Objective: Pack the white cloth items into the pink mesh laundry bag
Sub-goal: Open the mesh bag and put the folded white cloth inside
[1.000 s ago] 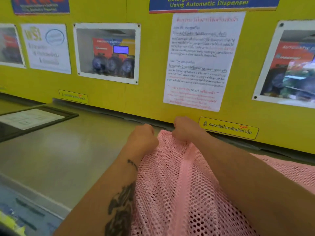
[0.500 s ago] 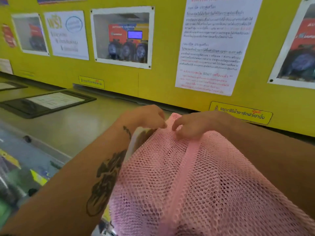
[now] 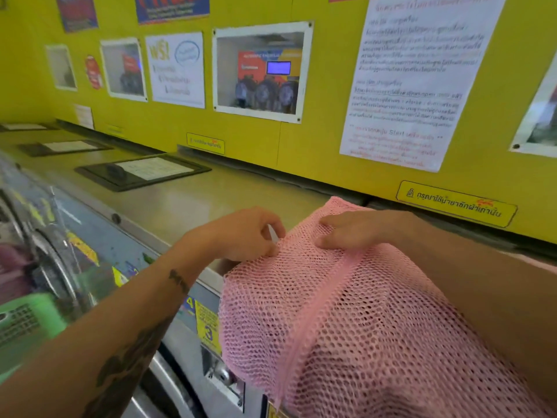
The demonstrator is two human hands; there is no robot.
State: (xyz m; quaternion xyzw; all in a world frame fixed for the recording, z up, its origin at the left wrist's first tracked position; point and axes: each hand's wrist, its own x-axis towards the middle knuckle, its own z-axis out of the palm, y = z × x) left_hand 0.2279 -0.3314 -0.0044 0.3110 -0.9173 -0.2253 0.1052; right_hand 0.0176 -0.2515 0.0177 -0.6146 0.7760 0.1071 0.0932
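Observation:
The pink mesh laundry bag (image 3: 346,321) lies draped over the front edge of a washing machine top, a pink zipper band running down its middle. My left hand (image 3: 244,233) pinches the bag's top left edge with curled fingers. A sliver of white shows between its fingers. My right hand (image 3: 352,229) rests on the bag's top, fingers stretched out and pointing left, thumb tucked against the mesh. No white cloth items are plainly visible; the bag's contents are hidden.
The grey machine top (image 3: 187,197) runs left along a yellow wall (image 3: 301,146) covered in posters. A black-framed panel (image 3: 141,171) lies on it. Below are machine fronts with a round door (image 3: 51,267), stickers and a coin slot (image 3: 221,375).
The view has swung left and down, bringing the machine fronts into sight. Both hands went from fists gripping the bag's top to the left pinching the edge and the right lying stretched out.

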